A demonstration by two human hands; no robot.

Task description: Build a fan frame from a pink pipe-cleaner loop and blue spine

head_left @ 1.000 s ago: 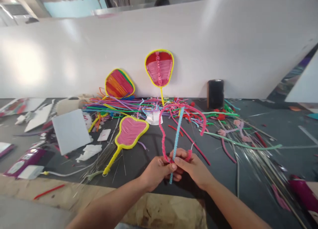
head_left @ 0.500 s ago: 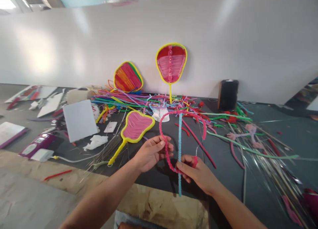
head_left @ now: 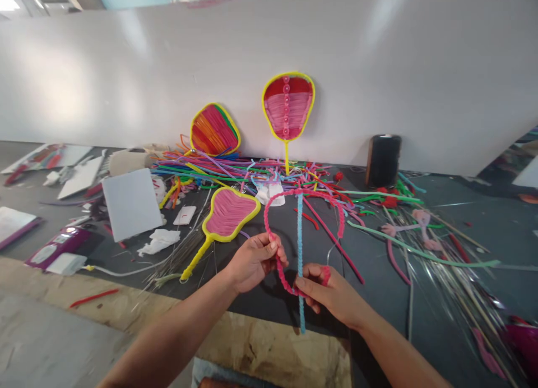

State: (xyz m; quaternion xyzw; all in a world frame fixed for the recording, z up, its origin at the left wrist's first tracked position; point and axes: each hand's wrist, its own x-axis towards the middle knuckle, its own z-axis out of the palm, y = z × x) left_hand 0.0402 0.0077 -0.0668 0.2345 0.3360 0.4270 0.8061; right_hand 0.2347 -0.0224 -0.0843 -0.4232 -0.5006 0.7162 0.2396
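A fan-shaped frame is held up over the dark tabletop between my hands. Its outline is a pink twisted pipe cleaner (head_left: 282, 195), bent into a curve with a bare wire gap on the right side. Down its middle runs a light-blue twisted pipe cleaner stem (head_left: 300, 231). My left hand (head_left: 260, 259) pinches the left side of the pink outline between thumb and fingers. At the lower crossing of pink and blue, my right hand (head_left: 323, 290) is closed around both; its fingers partly hide the joint.
A finished pink fan with yellow rim (head_left: 229, 213) lies left of my hands. Two more fans, one striped (head_left: 215, 129) and one beaded (head_left: 288, 109), lean at the white board (head_left: 168, 68). A phone (head_left: 383, 161) stands right, above loose wires (head_left: 454, 281). Pipe cleaners (head_left: 202, 169) lie heaped behind.
The view has shifted slightly. The pink outline's right end sits a little closer in to the blue stem; both hands keep their grip in nearly the same place.
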